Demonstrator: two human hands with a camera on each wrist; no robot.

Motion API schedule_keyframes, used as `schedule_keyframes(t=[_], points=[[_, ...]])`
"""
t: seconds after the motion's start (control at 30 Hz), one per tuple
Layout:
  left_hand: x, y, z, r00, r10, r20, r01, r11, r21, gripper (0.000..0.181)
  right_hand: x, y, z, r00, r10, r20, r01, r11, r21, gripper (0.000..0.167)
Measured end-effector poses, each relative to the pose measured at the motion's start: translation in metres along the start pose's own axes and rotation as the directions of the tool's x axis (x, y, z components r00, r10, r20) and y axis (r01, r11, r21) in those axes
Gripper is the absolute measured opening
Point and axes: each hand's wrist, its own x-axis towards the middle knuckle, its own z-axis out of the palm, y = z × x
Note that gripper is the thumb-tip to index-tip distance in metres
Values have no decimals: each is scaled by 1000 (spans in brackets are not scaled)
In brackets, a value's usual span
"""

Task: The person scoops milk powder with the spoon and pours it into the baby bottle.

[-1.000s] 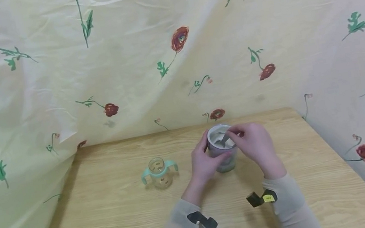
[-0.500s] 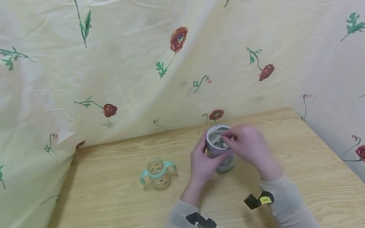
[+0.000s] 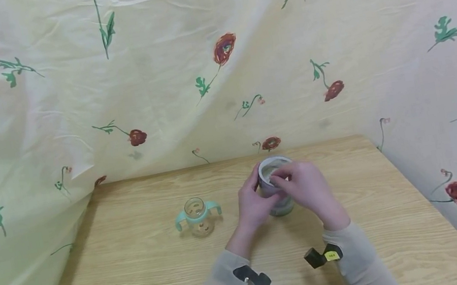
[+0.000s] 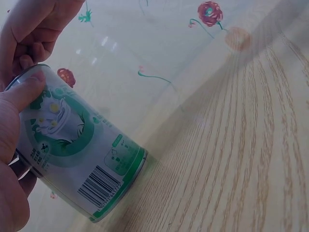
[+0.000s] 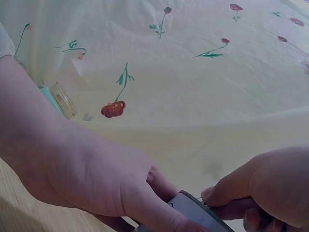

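Observation:
A milk powder can [image 4: 67,130], white and green with a barcode, stands uncovered on the table. My left hand [image 3: 256,205] grips it around the upper side, with the thumb [image 4: 24,92] near the rim in the left wrist view. Over the opening, my right hand [image 3: 307,187] pinches with thumb and fingers bent down into the can. The scoop it holds showed in earlier frames; now the fingers and can wall hide nearly all of it. Pale powder inside is only partly visible. To the left stands a baby bottle [image 3: 200,224], transparent, uncapped, with two mint handles.
The wooden table [image 3: 142,276] backs onto a cream floral cloth [image 3: 165,82], which also hangs at both sides. Small black cameras are strapped to the left wrist [image 3: 252,278] and right wrist [image 3: 323,256].
My right hand has moved left and deeper over the can's opening, carrying the scoop down until it is hidden. The left hand, can and bottle keep their places.

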Motion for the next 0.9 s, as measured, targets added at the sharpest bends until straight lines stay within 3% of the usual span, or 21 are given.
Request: schedule_keyframes(t=[0.23,0.47,0.9], points=[[0,-1,0,1000,23,1,-23,1000,-1,91,0,0,0,1000,24,10,-25,999,48,8],[0,-1,-2,1000,15,16,-15,1000,-9,91,0,1,0,994,100,31,-104,987,122,10],[1,3,-7,996,-87,34,89,993,-73,96,0,11,-5,971,231,67,-240,951,195,17]])
